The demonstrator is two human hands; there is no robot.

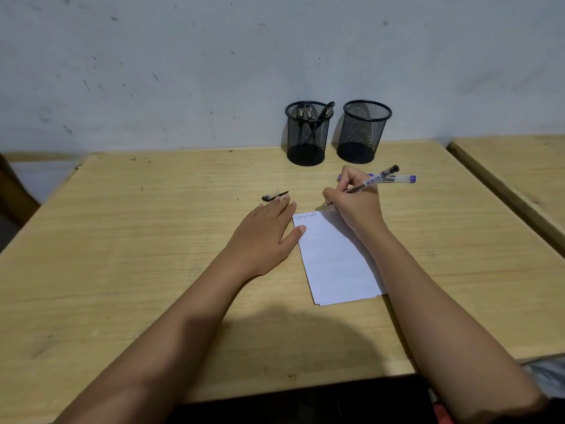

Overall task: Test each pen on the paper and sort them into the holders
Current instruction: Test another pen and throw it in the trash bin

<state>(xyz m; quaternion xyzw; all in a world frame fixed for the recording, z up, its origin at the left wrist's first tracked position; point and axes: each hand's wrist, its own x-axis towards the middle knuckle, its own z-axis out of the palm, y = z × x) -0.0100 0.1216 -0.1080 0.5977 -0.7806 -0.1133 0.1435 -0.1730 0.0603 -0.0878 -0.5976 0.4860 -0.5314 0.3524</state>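
Observation:
My right hand (354,200) grips a clear pen with a black end (374,179), its tip at the top right corner of the white paper (333,264). Small scribbles run along the paper's top edge. My left hand (266,234) lies flat on the table, thumb touching the paper's left edge. A black pen cap (274,196) lies just beyond its fingertips. A blue-capped pen (397,179) lies on the table behind my right hand. The left mesh holder (307,134) has several pens in it. The right mesh holder (362,133) looks empty.
The wooden table (153,240) stands against a grey scuffed wall. A second wooden table (519,172) stands to the right across a narrow gap. Both holders stand at the table's back edge.

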